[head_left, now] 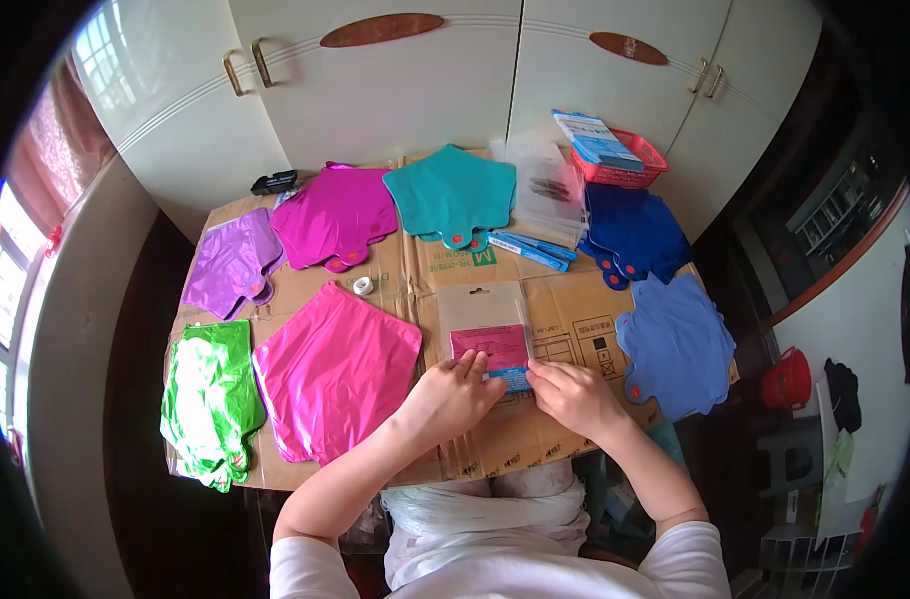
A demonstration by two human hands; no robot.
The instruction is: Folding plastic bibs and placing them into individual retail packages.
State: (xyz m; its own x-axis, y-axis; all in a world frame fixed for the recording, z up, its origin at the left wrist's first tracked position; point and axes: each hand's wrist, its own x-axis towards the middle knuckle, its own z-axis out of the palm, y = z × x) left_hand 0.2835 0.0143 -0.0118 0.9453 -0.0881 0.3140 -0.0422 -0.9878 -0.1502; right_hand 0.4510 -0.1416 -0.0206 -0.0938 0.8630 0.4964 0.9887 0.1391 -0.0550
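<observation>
In front of me on the cardboard lies a clear plastic bag (482,304) with a hanging hole at its top. A flat pink packet (503,344) with a blue printed strip (515,379) along its near edge shows inside or under the bag; which one I cannot tell. My left hand (460,392) is closed over the packet's left side, fingertips pressing on the pink and thumb near the blue strip. At the bag's lower right edge, my right hand (577,395) pinches with thumb and fingers.
Foil pouches ring the work spot: green (210,389), pink (340,369), lilac (233,262), magenta (337,215), teal (453,195), dark blue (636,228), light blue (676,339). Clear bags (545,190), blue-white strips (530,250), a tape roll (363,286) and a red basket (639,165) lie beyond.
</observation>
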